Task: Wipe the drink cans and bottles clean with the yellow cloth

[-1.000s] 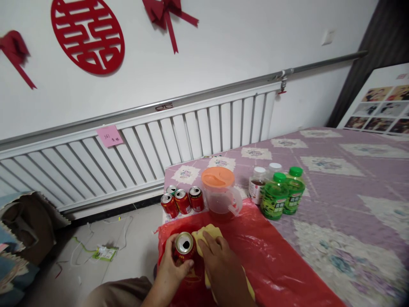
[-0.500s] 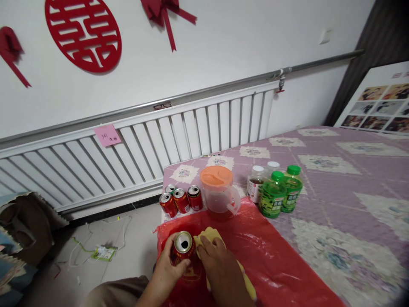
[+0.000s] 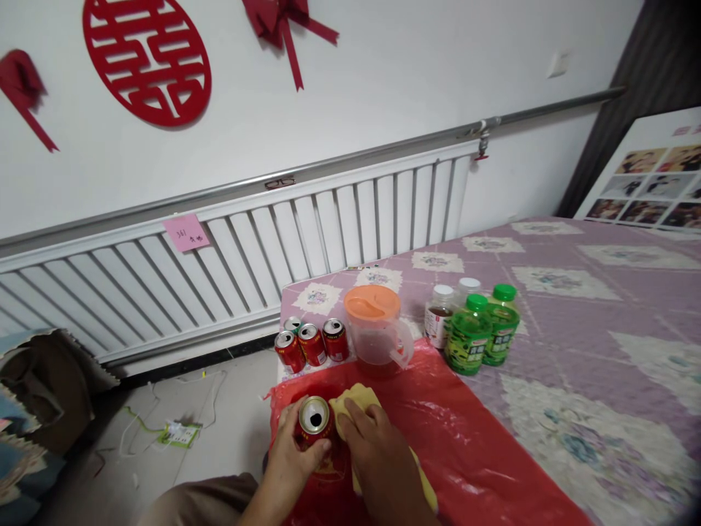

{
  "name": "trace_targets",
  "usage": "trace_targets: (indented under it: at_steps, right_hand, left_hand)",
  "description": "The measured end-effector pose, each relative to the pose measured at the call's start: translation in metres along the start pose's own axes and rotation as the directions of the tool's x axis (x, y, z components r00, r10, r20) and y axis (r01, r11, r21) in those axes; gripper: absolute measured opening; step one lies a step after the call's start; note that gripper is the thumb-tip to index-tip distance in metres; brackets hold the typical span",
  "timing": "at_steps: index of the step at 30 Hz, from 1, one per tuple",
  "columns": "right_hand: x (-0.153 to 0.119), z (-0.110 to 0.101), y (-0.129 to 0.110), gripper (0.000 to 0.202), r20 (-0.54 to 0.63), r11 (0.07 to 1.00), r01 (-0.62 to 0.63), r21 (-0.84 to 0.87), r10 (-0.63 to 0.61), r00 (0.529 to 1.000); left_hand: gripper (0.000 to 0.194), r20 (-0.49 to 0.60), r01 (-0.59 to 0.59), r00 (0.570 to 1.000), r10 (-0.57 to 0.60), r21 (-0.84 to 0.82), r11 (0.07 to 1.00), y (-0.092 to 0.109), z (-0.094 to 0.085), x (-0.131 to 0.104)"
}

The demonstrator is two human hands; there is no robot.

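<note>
An opened red drink can (image 3: 315,420) with a gold rim stands upright over the red plastic sheet (image 3: 465,446). My left hand (image 3: 290,453) is wrapped round its left and near side. In my right hand (image 3: 372,453) is a yellow cloth (image 3: 358,398), bunched up close to the can's right side; part of it trails out below my wrist. Whether the cloth presses on the can, I cannot tell. Just beyond my hands is a clear plastic pitcher (image 3: 375,343) with an orange lid. Several opened cans (image 3: 312,343) stand to its left.
Two green-capped bottles of green liquid (image 3: 469,336) and two white-capped bottles (image 3: 439,318) stand right of the pitcher on a purple floral cover (image 3: 558,314). A white radiator (image 3: 307,234) runs along the wall behind. Cords and a green packet (image 3: 180,434) lie on the floor at left.
My right hand and the cloth have shifted very slightly up and left beside the can. My left hand keeps its hold, and the other things stay in place.
</note>
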State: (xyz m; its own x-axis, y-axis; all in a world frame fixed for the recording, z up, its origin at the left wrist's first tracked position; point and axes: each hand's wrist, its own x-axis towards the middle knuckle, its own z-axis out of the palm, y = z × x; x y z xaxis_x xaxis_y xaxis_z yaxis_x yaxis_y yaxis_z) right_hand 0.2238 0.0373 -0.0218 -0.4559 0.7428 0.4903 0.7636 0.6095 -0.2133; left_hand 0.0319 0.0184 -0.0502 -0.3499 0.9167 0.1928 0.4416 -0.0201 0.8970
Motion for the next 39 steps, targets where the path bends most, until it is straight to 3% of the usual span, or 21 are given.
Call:
trace_targets:
  at_steps: [8, 12, 19, 31, 39]
  right_hand:
    - [0.000, -0.002, 0.000, 0.046, -0.136, 0.999, 0.046, -0.005, -0.047, 0.990]
    - [0.000, 0.004, -0.001, 0.039, -0.073, 0.999, 0.029, -0.040, -0.031, 0.997]
    - [-0.001, 0.003, -0.004, 0.036, 0.056, 0.991, 0.037, -0.126, -0.031, 0.998]
    - [-0.002, 0.002, 0.000, 0.048, -0.135, 0.999, 0.036, -0.014, -0.037, 0.990]
    - [0.001, 0.005, -0.001, 0.038, -0.006, 0.996, 0.021, -0.085, -0.021, 1.000]
  left_hand:
    - [0.074, 0.026, 0.020, 1.000, -0.018, -0.092, 0.996, -0.003, -0.002, 0.000]
    - [0.074, 0.085, 0.039, 0.996, -0.023, -0.187, 0.982, -0.008, -0.007, 0.001]
    - [0.060, 0.168, 0.060, 0.985, -0.029, -0.183, 0.981, 0.000, -0.016, 0.002]
    - [0.064, 0.233, 0.083, 0.972, -0.027, -0.237, 0.968, 0.008, -0.014, 0.002]
    - [0.071, 0.259, 0.125, 0.964, -0.063, -0.232, 0.965, 0.012, -0.017, 0.003]
